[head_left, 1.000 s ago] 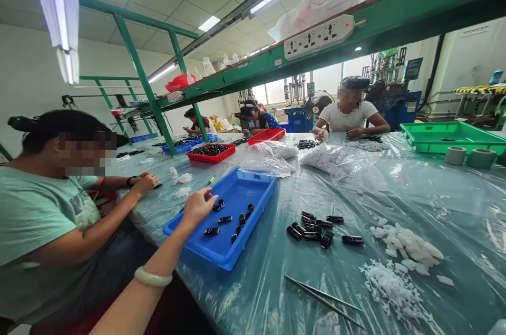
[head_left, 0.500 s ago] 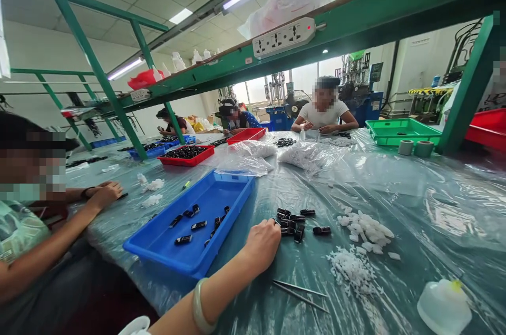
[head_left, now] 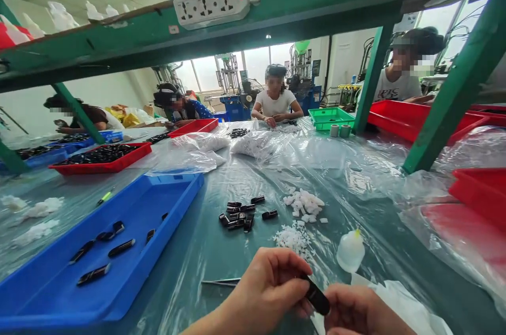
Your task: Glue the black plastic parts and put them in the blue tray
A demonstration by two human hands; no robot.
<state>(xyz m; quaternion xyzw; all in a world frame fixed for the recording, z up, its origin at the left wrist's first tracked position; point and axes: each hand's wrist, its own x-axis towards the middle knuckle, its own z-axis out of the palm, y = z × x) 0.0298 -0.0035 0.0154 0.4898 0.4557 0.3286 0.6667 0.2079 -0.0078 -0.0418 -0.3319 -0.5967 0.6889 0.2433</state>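
Note:
My left hand is closed, its fingers pinching one end of a small black oblong part near the bottom edge of the view. My right hand is curled against the other end of the same part. Tweezers lie on the plastic-covered table just left of my left hand. A cluster of several more black parts lies farther out, beside two heaps of small white pieces. A small white squeeze bottle stands just beyond my right hand.
A blue tray holding several black parts sits at left. Red trays stand behind it and at right. A green shelf frame crosses overhead with a post at right. Several other people sit across the table.
The view swung right and down. My left hand left the cluster of black parts and came back near me holding one; my right hand came into view and met it.

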